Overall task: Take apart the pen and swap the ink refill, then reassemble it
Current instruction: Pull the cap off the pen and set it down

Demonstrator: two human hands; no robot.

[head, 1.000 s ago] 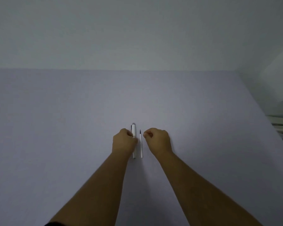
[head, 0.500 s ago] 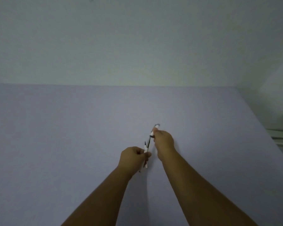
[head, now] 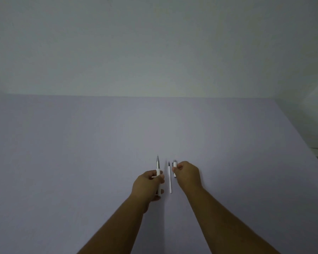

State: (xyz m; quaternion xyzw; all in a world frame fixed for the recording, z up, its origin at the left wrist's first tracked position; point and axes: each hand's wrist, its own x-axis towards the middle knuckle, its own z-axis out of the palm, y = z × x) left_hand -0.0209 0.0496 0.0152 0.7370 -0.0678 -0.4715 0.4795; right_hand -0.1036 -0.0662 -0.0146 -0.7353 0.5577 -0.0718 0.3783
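Pale lilac desk (head: 81, 162) below a plain wall. Left hand (head: 148, 183) closed around white pen body (head: 158, 173), silver tip pointing away. Right hand (head: 187, 174) pinching white cap (head: 175, 166). Between the hands, on the desk, thin refill (head: 170, 180).

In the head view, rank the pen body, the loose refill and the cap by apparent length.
1. Pen body in the left hand: longest, though partly hidden by the fingers.
2. Spare refill lying on the table: a little shorter, far thinner.
3. Pen cap at the right hand: clearly shortest.
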